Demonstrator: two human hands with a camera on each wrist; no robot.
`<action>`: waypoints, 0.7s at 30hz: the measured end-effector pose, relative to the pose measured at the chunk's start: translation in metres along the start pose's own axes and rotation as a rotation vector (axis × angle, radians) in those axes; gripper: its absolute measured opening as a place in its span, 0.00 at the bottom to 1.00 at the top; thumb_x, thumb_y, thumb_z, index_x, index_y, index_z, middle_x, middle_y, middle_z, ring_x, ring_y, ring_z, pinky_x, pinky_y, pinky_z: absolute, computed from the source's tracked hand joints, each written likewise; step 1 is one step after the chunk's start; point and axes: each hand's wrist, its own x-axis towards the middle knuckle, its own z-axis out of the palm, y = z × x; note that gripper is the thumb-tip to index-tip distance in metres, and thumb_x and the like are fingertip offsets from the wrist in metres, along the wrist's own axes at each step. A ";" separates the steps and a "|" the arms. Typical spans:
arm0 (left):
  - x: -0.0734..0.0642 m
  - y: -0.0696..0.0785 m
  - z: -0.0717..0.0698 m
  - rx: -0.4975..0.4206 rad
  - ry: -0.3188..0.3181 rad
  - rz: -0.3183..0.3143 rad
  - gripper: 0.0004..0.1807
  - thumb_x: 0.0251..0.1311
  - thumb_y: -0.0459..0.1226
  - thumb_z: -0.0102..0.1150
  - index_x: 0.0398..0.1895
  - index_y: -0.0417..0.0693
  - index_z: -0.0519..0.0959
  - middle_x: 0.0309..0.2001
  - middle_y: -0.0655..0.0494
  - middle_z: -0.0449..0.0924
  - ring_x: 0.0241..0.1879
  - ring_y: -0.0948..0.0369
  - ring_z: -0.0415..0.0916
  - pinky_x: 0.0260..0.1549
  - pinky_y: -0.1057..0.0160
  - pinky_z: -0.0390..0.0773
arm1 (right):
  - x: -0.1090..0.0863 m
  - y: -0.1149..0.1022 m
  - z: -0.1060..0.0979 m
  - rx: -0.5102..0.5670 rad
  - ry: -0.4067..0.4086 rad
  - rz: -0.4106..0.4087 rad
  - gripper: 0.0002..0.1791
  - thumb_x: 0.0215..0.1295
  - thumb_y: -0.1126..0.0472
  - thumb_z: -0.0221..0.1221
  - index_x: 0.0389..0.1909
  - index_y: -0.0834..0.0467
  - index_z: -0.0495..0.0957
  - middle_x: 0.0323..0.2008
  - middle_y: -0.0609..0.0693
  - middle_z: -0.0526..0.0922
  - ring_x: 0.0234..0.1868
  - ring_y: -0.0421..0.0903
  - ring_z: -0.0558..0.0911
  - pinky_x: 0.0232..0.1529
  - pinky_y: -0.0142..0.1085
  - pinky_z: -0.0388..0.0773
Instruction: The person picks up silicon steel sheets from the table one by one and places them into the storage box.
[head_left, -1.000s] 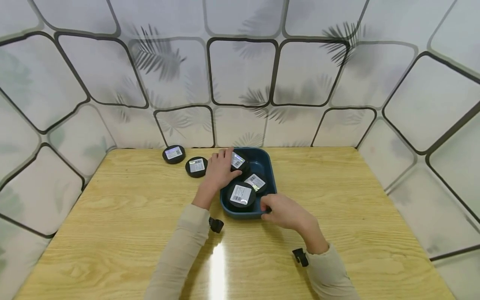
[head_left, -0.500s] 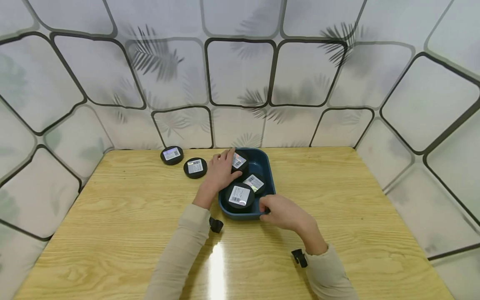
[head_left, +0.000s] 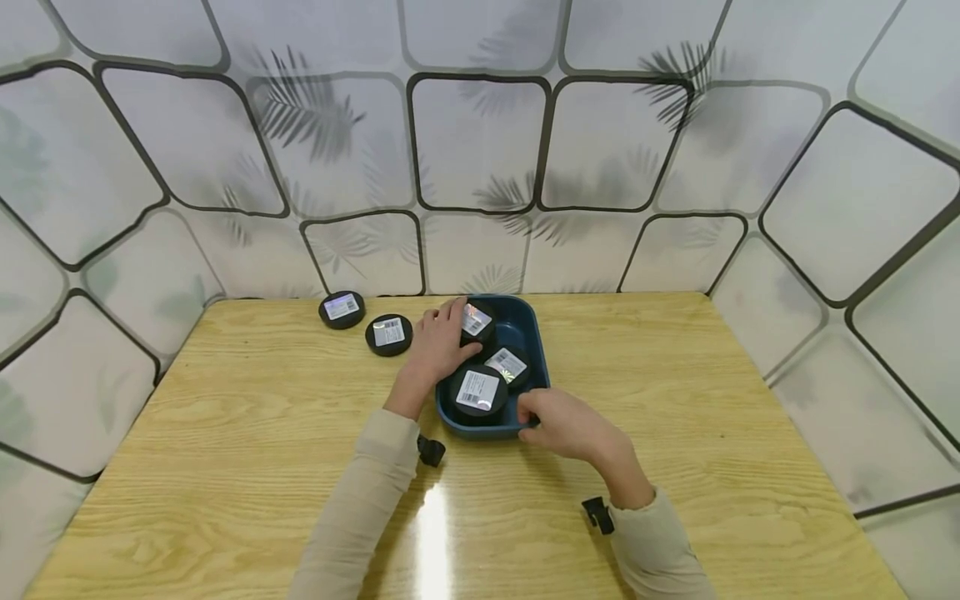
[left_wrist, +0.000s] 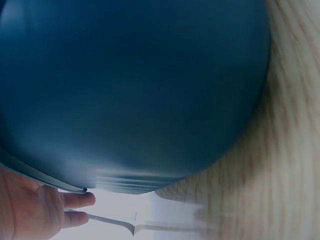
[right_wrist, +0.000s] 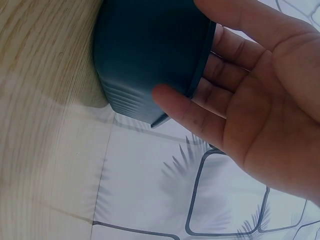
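Note:
A dark blue plastic bin (head_left: 534, 342) stands at the table's back middle. Inside lie flat, round black items with white barcode labels: a front one (head_left: 478, 392), a middle one (head_left: 508, 365) and a back one (head_left: 477, 322). My left hand (head_left: 437, 342) reaches over the bin's left side, its thumb and fingers around the back round item; its grip is partly hidden. In the left wrist view two fingers (left_wrist: 77, 201) of that hand extend past the rim. My right hand (head_left: 572, 423) grips the bin's near right corner, thumb outside, with some fingers over the rim in the right wrist view.
Two more round black items, one nearer the bin (head_left: 388, 334) and one farther left (head_left: 342, 309), lie on the wooden table (head_left: 262, 450). A patterned curtain-like backdrop (head_left: 480, 142) encloses the table's back and sides. Each wrist carries a small black strap mount.
The view has shifted very slightly. Both hands, the bin and the round items stay in place relative to one another.

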 end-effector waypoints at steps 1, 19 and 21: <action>0.000 0.000 0.000 -0.003 -0.002 -0.002 0.46 0.63 0.52 0.64 0.77 0.46 0.53 0.72 0.42 0.61 0.67 0.37 0.60 0.65 0.40 0.62 | 0.000 0.000 0.000 0.000 0.000 0.003 0.08 0.61 0.63 0.66 0.29 0.53 0.76 0.27 0.41 0.76 0.28 0.39 0.73 0.32 0.35 0.73; -0.009 -0.005 -0.006 -0.091 0.025 -0.031 0.43 0.63 0.46 0.64 0.76 0.45 0.54 0.69 0.35 0.62 0.66 0.36 0.61 0.64 0.40 0.63 | 0.000 -0.002 -0.001 0.005 -0.005 0.004 0.09 0.60 0.64 0.67 0.28 0.53 0.75 0.26 0.42 0.75 0.27 0.40 0.72 0.32 0.35 0.72; -0.012 -0.007 -0.008 -0.099 0.046 -0.036 0.42 0.64 0.46 0.64 0.76 0.45 0.55 0.68 0.34 0.63 0.65 0.37 0.63 0.63 0.40 0.65 | 0.000 -0.001 -0.002 0.007 -0.005 0.000 0.09 0.60 0.64 0.67 0.27 0.53 0.75 0.26 0.42 0.75 0.28 0.40 0.72 0.32 0.35 0.71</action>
